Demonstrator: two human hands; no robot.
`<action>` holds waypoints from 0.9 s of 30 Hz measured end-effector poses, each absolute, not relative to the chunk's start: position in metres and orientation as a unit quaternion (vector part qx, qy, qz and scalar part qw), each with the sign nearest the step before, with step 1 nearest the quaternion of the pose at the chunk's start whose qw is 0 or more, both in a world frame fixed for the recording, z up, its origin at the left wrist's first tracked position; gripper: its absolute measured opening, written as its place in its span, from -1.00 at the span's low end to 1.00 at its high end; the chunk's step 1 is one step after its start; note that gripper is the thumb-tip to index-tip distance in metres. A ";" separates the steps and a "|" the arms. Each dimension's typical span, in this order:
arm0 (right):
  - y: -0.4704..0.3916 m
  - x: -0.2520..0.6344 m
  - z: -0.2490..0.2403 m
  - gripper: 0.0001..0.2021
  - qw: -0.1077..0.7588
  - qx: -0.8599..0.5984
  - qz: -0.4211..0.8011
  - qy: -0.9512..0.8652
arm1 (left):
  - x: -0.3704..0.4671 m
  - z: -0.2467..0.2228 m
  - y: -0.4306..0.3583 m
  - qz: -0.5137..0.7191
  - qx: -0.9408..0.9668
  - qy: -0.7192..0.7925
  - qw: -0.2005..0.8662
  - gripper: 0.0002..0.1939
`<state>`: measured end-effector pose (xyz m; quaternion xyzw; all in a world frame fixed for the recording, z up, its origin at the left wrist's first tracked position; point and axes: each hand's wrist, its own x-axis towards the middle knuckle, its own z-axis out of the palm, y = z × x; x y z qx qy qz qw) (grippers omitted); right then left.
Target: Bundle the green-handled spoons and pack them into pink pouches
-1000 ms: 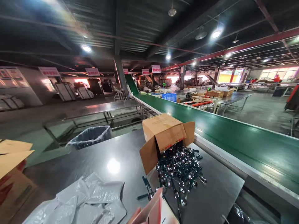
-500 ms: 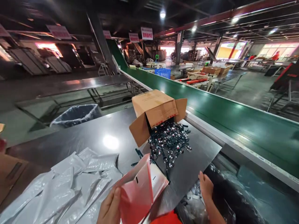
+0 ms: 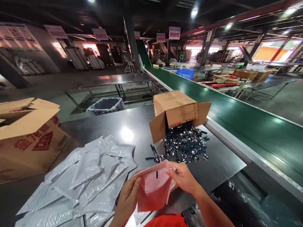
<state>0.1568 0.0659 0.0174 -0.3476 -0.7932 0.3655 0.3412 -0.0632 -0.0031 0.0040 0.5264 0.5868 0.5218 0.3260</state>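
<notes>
A pink-and-white bag (image 3: 153,192) with a short black mark is held up near the table's front edge. My left hand (image 3: 130,192) pinches its left edge between thumb and fingers. On its upper right corner my right hand (image 3: 183,178) is closed. Just beyond the bag, a heap of dark-handled metal spoons (image 3: 187,142) spills from a cardboard box (image 3: 181,104) lying on its side with flaps spread. A few spoons lie apart to the left of the heap. White padded mailers (image 3: 94,176) are piled to the left of my left hand.
Another open cardboard box (image 3: 30,145) stands at the left. The metal table (image 3: 142,132) borders a green conveyor belt (image 3: 227,110). Behind the table is a lined bin (image 3: 105,105). Dark plastic bags (image 3: 234,201) lie below its right edge.
My right hand has come in from the right and taken hold of the bag's upper right corner. The view has swung left, bringing more of the left cardboard box into sight.
</notes>
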 end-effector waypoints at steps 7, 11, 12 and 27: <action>0.074 0.158 0.031 -0.72 0.414 -0.176 0.382 -0.807 | -0.091 0.040 -0.007 0.515 0.589 0.517 0.347 -0.72; 0.076 0.159 0.050 -0.69 0.415 -0.101 0.427 -0.797 | -0.099 0.056 -0.009 0.495 0.617 0.420 0.445 -0.70; 0.075 0.160 0.054 -0.67 0.404 -0.095 0.437 -0.798 | -0.100 0.058 -0.010 0.501 0.604 0.415 0.461 -0.70; 0.052 0.133 0.019 -0.81 0.524 -0.281 0.357 -0.721 | -0.074 0.043 -0.021 0.592 0.504 0.542 0.319 -0.76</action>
